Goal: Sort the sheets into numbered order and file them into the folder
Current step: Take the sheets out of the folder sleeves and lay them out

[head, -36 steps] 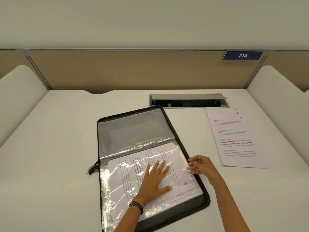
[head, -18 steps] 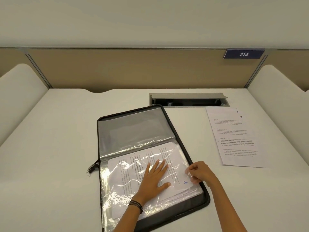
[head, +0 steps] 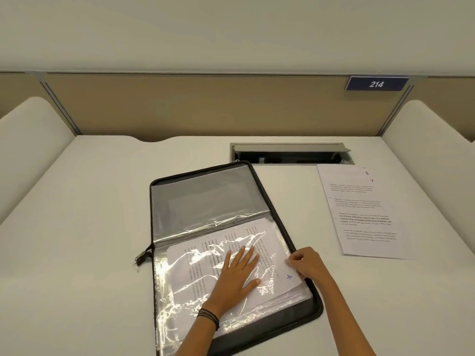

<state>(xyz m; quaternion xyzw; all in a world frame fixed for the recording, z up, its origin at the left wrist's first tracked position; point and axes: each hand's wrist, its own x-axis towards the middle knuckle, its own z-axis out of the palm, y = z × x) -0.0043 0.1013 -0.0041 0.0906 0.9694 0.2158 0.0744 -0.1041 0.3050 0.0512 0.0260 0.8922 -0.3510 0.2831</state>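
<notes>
Head view: left hand (head: 237,276) flat on sleeved sheets (head: 226,255), right hand (head: 307,262) pinching folder's (head: 195,194) right edge.

A blue plate (head: 376,84) on the tan partition (head: 205,106) reads "214" in white. The sheet inside the folder's clear sleeve (head: 231,255) carries a handwritten blue "4" near its corner. The loose sheets (head: 365,214) at right show handwritten "2" and "7" at top; printed body text is too small to read.
</notes>
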